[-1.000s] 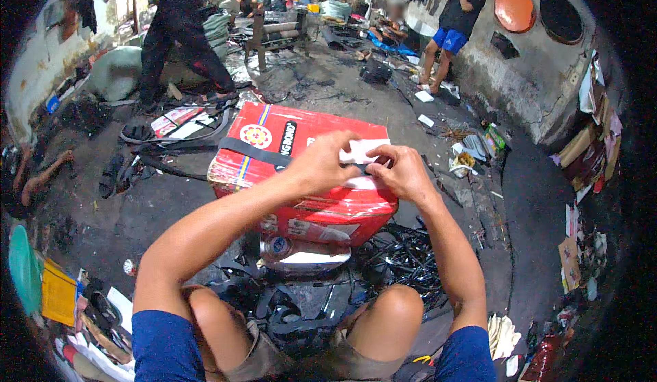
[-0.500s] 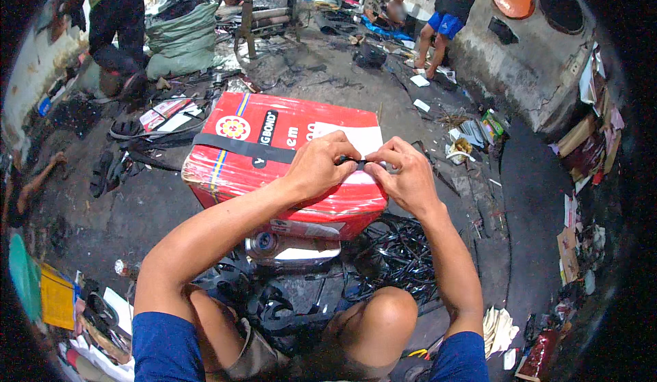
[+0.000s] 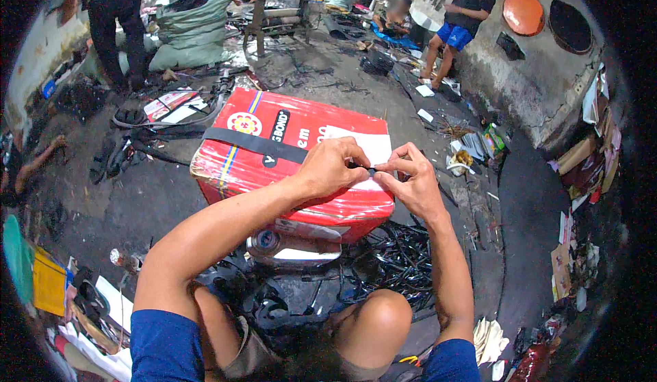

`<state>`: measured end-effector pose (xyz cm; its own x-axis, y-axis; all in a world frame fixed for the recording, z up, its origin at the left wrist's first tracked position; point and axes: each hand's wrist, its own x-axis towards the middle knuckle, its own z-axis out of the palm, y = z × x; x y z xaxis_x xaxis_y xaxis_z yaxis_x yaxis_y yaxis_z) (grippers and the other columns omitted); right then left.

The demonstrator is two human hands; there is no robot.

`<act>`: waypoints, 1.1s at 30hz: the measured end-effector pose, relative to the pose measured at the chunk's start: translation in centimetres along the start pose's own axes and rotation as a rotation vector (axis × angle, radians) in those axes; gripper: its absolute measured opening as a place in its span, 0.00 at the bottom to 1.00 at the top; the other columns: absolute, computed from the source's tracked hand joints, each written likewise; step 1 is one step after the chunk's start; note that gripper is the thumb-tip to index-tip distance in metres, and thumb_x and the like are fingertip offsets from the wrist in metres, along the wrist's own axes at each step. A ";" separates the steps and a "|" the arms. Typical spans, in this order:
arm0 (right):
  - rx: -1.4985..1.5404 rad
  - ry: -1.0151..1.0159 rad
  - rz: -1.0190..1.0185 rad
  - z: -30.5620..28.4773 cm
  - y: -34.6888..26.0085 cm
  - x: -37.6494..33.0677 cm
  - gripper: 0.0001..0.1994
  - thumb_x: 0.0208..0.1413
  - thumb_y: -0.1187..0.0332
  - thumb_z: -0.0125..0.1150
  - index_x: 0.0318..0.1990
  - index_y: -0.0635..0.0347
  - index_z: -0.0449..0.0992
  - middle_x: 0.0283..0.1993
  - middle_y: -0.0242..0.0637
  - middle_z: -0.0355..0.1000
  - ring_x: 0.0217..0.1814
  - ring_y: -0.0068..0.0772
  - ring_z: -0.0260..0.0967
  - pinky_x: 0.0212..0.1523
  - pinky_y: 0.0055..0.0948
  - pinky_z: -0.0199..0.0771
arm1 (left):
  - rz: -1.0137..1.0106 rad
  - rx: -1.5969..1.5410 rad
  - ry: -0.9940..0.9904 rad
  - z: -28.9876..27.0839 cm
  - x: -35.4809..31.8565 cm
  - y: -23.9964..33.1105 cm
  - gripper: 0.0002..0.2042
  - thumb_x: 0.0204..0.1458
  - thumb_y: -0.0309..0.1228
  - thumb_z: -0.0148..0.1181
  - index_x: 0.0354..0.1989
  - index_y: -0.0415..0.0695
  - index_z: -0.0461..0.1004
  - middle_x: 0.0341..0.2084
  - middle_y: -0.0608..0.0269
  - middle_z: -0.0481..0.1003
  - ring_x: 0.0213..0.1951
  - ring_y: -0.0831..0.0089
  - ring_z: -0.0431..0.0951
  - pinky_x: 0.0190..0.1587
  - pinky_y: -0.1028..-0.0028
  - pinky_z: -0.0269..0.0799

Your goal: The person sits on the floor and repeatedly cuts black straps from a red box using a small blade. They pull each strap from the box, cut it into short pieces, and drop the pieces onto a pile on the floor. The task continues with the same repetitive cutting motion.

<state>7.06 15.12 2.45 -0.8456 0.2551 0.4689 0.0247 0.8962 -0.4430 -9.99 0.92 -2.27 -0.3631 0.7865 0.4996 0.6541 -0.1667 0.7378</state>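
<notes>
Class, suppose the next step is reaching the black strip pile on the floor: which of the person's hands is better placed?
Probably the right hand: it is at the right end of the red box, nearer the black strip pile. The left hand is farther away. Both appear to pinch a dark piece.

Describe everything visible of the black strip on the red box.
The black strip is flat, narrow and dull, perhaps rubber. It lies on top of the red box, crossing a blue-and-yellow stripe and reaching the box's left edge. It slants rightward until the left hand hides it. A dark piece is pinched by the left and right hand; whether it joins the strip is hidden.
</notes>
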 end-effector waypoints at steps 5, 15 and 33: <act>0.054 0.086 0.066 1.2 -0.4 -0.3 0.09 0.50 0.67 0.74 0.37 0.58 0.87 0.35 0.35 0.70 0.35 0.29 0.70 0.36 0.30 0.72 | -0.072 0.014 0.024 -0.2 -0.3 -0.1 0.08 0.46 0.33 0.71 0.32 0.45 0.86 0.33 0.56 0.81 0.36 0.60 0.83 0.41 0.62 0.77; 0.491 0.193 0.377 4.8 3.4 -0.3 0.06 0.52 0.75 0.67 0.37 0.58 0.78 0.23 0.20 0.66 0.23 0.12 0.55 0.23 0.21 0.53 | -0.179 0.203 0.004 0.4 1.1 1.1 0.07 0.45 0.33 0.69 0.29 0.42 0.86 0.29 0.54 0.82 0.32 0.62 0.84 0.39 0.64 0.78; 0.838 0.276 0.568 6.5 3.2 -2.9 0.15 0.73 0.62 0.50 0.32 0.56 0.72 0.24 0.22 0.64 0.25 0.15 0.59 0.25 0.26 0.63 | 0.082 -0.087 0.015 1.8 1.7 0.4 0.07 0.50 0.28 0.68 0.28 0.36 0.83 0.24 0.57 0.79 0.27 0.72 0.79 0.31 0.68 0.74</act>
<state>6.09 14.91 -5.28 -0.6717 0.7280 0.1375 -0.0862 0.1076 -0.9905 -9.13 3.26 -2.01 -0.3213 0.7589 0.5664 0.6223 -0.2817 0.7304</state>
